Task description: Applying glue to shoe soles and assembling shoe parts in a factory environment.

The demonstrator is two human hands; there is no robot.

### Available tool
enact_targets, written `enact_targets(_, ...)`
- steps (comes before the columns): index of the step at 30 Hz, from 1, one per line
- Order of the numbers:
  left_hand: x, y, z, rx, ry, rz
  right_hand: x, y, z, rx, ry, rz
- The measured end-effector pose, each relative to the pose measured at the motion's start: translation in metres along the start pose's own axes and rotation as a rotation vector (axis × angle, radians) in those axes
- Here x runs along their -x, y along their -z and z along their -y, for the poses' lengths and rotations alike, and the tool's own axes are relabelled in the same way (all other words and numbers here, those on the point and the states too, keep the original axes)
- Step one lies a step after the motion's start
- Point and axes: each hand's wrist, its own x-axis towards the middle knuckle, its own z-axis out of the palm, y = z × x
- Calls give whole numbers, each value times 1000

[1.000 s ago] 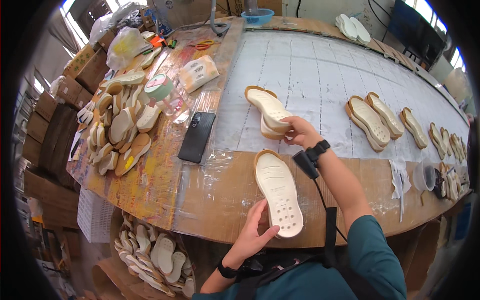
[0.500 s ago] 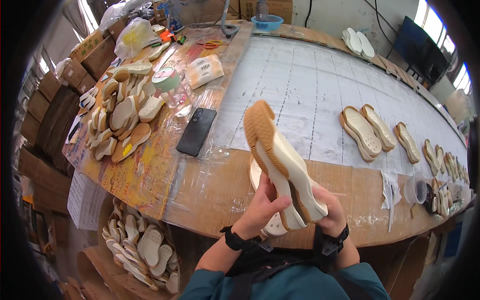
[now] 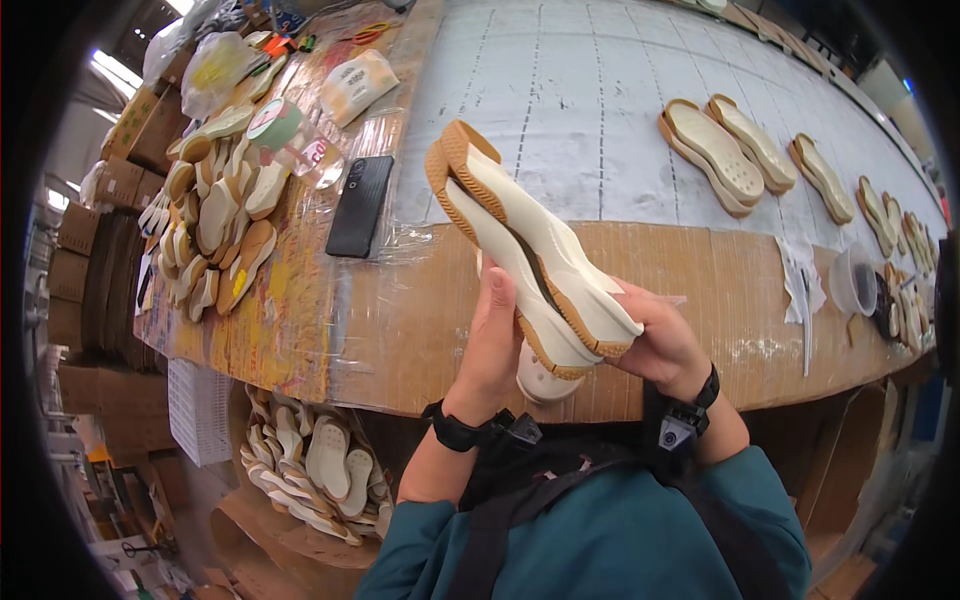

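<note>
Two cream shoe soles with tan rubber bottoms are held side by side above the table's front edge. The left-hand sole (image 3: 505, 255) lies partly behind its neighbour, the right-hand sole (image 3: 545, 230). My left hand (image 3: 493, 335) is closed round the pair from the left, thumb up along the side. From the right, my right hand (image 3: 660, 338) grips them near their lower ends, its fingers partly hidden. Beneath them a pale insole with small holes (image 3: 546, 384) rests on the cardboard, mostly covered.
Cardboard (image 3: 720, 290) covers the table's near edge. More soles (image 3: 710, 155) stand in a row to the right, by a clear plastic cup (image 3: 852, 280). On the left are a heap of soles (image 3: 218, 215), a phone (image 3: 360, 207) and a lidded jar (image 3: 300, 145). Below sits a box of soles (image 3: 330, 465).
The pair of soles has been turned, so the tan tread faces me less and both cream sidewalls show. My hands still hold them. The view has tipped downward.
</note>
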Motion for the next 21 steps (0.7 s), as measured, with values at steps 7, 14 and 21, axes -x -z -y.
enact_targets(7, 5, -10, -14, 323, 74, 30, 14, -13, 23, 1417, 580, -90)
enact_targets(14, 0, -17, -8, 556, 30, -136, 13, -23, -4, 1247, 1049, -89)
enact_targets(21, 1, -13, -3, 576, -29, -137, 12, -18, -9, 1130, 1035, -39)
